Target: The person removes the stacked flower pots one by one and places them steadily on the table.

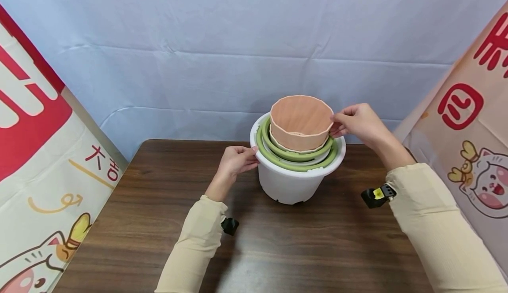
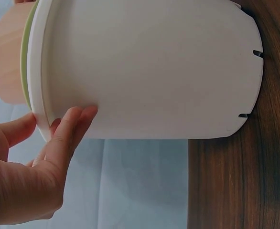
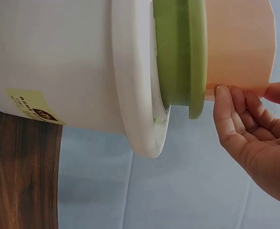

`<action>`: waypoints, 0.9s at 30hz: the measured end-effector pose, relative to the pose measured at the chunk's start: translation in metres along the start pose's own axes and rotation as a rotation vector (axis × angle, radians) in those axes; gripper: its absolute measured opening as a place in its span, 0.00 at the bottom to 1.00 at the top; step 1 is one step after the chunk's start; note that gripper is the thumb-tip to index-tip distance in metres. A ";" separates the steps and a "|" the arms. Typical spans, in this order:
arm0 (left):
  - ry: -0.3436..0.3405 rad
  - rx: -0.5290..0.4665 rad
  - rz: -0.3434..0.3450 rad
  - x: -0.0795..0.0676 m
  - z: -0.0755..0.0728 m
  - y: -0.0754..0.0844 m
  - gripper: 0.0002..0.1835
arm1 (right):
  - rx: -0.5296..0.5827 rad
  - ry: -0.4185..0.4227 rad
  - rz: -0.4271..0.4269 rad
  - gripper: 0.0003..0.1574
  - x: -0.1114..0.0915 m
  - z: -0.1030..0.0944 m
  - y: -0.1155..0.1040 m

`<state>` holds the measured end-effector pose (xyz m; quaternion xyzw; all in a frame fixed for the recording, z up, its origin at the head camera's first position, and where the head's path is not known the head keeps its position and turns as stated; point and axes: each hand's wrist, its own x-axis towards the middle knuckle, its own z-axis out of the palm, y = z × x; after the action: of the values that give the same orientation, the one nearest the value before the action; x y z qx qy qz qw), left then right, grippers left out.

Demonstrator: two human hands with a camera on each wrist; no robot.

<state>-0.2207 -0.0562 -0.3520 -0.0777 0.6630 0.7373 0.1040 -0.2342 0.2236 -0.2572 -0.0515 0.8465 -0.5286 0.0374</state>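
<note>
A large white plant pot stands upright on the wooden table with smaller pots nested in it. Two green pot rims show inside it, a thin white rim between them. On top sits a peach-coloured flower pot with a faceted rim, rising above the green ones. My left hand pinches the white pot's rim at its left side, thumb on top and fingers under it along the wall. With thumb and fingers my right hand pinches the peach pot's rim at its right side.
The brown wooden table ends behind the pots at a pale cloth backdrop. Printed cartoon banners hang at the left and right sides. A yellow label is stuck on the white pot's wall.
</note>
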 end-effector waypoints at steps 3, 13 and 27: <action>0.002 -0.004 -0.002 0.000 0.000 0.000 0.11 | -0.002 0.002 -0.008 0.19 0.000 0.000 0.000; 0.009 -0.009 -0.014 -0.002 -0.002 0.001 0.11 | 0.008 0.005 -0.031 0.18 0.002 0.003 0.004; 0.008 -0.008 -0.003 0.000 -0.002 -0.001 0.11 | -0.007 0.011 -0.038 0.19 -0.003 0.000 -0.003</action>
<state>-0.2202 -0.0582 -0.3529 -0.0818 0.6602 0.7396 0.1020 -0.2307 0.2224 -0.2541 -0.0649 0.8475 -0.5264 0.0223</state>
